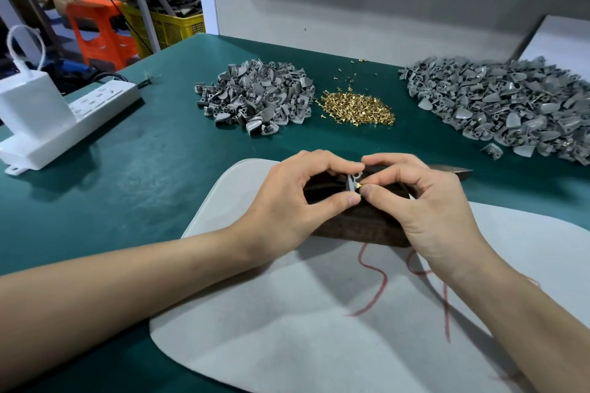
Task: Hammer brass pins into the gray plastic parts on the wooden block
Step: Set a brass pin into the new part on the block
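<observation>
1. Pin point(358, 184) sits against the part point(351, 182), pinched between the right hand's point(427, 210) thumb and forefinger, over the block point(357, 231) at centre.
2. Left hand point(303, 198) pinches the part, fingers curled.
3. Block is mostly hidden beneath both hands; a dark object point(453, 170) at their 3 o'clock is unclear.
4. Yellow crate point(178, 29) at 11 o'clock holds gray pieces.

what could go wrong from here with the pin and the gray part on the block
1. The brass pin is tiny and only pinched at the fingertips of the right hand; it could slip and drop onto the felt pad.
2. The gray plastic part is held on edge at the wooden block by the left hand; it may tip if that grip loosens.
3. Both hands' fingertips crowd the part, so a strike now would likely hit them.
</observation>
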### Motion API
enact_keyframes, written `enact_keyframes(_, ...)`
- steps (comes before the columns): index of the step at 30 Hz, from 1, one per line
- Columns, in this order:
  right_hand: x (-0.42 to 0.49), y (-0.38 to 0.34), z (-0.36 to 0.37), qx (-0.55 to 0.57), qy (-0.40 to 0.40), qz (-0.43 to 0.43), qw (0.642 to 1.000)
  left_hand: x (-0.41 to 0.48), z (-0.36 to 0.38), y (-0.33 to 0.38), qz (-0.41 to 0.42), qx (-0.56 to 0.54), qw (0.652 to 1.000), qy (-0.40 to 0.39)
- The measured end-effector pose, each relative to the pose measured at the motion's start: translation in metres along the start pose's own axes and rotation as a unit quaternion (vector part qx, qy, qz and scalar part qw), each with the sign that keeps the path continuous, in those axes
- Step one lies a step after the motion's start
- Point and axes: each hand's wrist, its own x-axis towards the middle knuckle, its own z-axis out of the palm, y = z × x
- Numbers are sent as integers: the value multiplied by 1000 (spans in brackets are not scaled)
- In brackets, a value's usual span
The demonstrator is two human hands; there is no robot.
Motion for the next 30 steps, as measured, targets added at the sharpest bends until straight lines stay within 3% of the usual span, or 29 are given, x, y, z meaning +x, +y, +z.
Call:
enact_keyframes(9, -1, -5, 3, -64, 10, -22, 998, 0, 0, 1, -9, -4, 1000, 3)
enact_keyframes(15, -1, -3, 4, -185, 39, -131, 973, 0, 2, 2, -18, -29, 999, 8)
enact_keyframes(30, 3, -9, 5, -212, 14, -196, 957, 1, 0, 1, -15, -12, 1000, -9)
